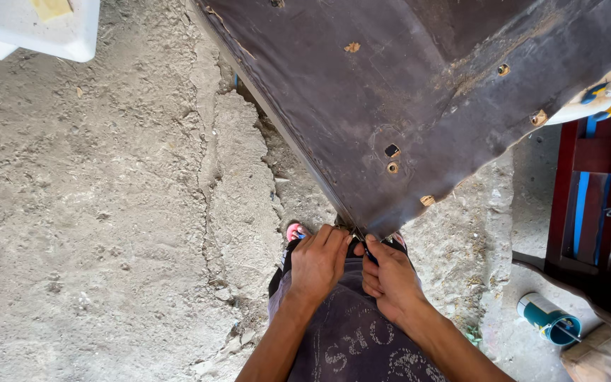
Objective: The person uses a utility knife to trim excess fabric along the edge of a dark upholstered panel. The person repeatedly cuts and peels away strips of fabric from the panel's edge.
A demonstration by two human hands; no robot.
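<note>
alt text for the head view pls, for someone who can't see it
Seen from above, the left hand and right hand pinch the near corner of a dark brown leather-like cover dotted with small holes. It lies over a cracked concrete floor, with a teal can at right.

rough cracked grey concrete floor (93,212) | white plastic tub (37,32) on floor, far upper-left | teal cylindrical can (547,318) on floor, lower-right | dark red slatted wooden frame (599,205) just above can

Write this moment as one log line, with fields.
left hand: grips panel corner | right hand: pinches same corner | dark brown panel: tilted over cracked concrete floor
</note>
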